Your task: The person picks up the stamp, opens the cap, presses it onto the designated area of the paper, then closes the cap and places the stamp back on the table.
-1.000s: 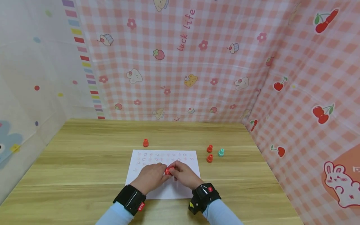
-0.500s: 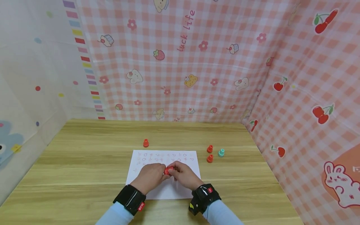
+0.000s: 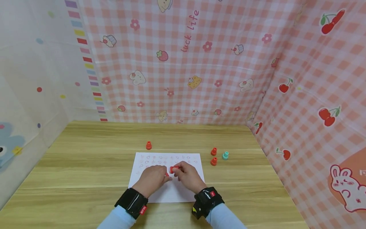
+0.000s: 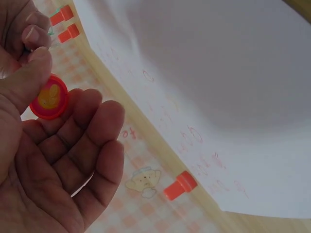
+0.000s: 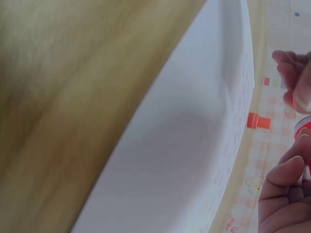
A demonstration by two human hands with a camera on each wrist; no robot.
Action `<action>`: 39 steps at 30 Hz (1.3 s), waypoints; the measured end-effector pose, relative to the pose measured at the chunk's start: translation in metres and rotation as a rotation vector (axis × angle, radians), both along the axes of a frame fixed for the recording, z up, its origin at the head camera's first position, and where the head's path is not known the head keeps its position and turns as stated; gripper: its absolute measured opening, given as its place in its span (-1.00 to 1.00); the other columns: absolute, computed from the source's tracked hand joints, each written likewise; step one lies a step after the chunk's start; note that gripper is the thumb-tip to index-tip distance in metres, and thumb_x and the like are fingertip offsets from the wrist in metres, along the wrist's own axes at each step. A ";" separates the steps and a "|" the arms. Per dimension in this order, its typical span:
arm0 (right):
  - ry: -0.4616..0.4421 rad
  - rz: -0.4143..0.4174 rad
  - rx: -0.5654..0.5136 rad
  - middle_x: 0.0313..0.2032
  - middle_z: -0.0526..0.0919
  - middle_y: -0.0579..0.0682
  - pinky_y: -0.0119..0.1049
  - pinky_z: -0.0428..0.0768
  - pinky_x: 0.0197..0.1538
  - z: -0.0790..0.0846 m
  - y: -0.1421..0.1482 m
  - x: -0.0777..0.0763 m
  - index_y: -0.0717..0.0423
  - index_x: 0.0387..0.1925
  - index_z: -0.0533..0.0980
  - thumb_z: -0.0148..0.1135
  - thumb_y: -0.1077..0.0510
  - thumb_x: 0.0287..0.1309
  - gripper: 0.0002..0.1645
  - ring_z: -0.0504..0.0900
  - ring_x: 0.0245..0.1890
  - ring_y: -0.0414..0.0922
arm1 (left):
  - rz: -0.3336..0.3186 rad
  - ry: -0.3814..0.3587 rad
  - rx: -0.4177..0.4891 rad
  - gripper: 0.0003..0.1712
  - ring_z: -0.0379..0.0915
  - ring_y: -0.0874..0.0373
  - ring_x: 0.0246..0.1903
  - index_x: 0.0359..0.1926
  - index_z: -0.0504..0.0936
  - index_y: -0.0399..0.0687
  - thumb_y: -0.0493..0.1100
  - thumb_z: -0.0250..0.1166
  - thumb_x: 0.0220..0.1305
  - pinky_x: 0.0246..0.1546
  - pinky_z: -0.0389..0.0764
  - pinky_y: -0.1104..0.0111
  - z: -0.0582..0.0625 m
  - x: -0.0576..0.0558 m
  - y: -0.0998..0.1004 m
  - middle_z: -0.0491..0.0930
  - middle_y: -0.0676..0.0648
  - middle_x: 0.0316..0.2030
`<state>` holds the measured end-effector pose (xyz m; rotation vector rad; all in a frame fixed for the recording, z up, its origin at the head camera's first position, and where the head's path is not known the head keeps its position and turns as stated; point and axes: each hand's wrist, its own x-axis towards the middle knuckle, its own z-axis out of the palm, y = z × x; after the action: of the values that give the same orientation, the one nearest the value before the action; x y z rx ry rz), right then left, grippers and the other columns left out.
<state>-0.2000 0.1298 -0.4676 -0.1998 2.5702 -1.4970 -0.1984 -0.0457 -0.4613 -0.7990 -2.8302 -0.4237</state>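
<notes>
My left hand (image 3: 152, 179) pinches a small red cap (image 4: 49, 97) between thumb and fingers; its round face carries a yellow and pink picture. Just right of it, my right hand (image 3: 189, 178) pinches a red toy stamp (image 3: 172, 169) with a pale rim (image 5: 302, 124) turned toward the left hand. A small gap separates the two red pieces. Both hands are over a sheet of white paper (image 3: 177, 194), whose far part bears rows of faint red and pink stamped marks. The left hand's other fingers are loosely bent below the cap.
One red stamp (image 3: 148, 145) stands behind the paper's far left corner. To the right of the paper stand two more, a rear red stamp (image 3: 213, 151) and a front red stamp (image 3: 213, 161), beside a teal stamp (image 3: 225, 156). Checked cloth (image 3: 177, 70) walls the wooden table (image 3: 85, 159).
The red stamp has come apart: its cap stays in my left hand, while my right hand has drawn the stamp slightly up and right. The stamps on the table have not moved.
</notes>
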 end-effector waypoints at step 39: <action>-0.086 -0.202 0.233 -0.26 0.57 0.03 -0.22 0.45 -0.20 0.011 0.056 -0.034 0.12 -0.06 0.50 0.17 0.10 0.41 -0.81 0.49 -0.25 -0.01 | 0.062 -0.059 -0.037 -0.68 0.34 0.23 -0.63 -0.48 0.59 -0.06 -0.01 0.55 0.04 -0.54 0.39 0.34 0.004 0.000 -0.005 0.46 0.09 -0.64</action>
<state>-0.2341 0.1860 -0.4564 0.1537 2.7312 -1.2177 -0.1984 -0.0510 -0.4571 -0.7146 -2.9172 -0.3929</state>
